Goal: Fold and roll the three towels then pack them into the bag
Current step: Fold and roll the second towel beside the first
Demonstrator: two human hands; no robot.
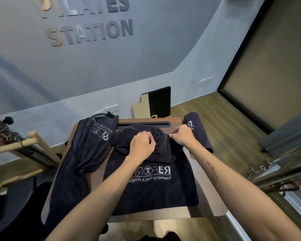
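Observation:
A dark navy towel (151, 190) with a white logo lies spread on the small wooden table (207, 207), its far end bunched into a heap. My left hand (142, 143) pinches that bunched cloth near the middle. My right hand (182, 135) grips the same towel's far right edge. A second navy towel (83, 150) lies crumpled along the table's left side and hangs over its edge. A third navy towel (196, 129), rolled up, rests at the table's far right corner, just beyond my right hand. No bag shows clearly.
A black slotted bar (142, 124) runs along the table's far edge. Wooden and black boards (153, 105) lean on the wall behind. A wooden bar and metal frame (16, 141) stand left; metal rails with springs (274, 171) stand right. A black chair (16, 206) sits lower left.

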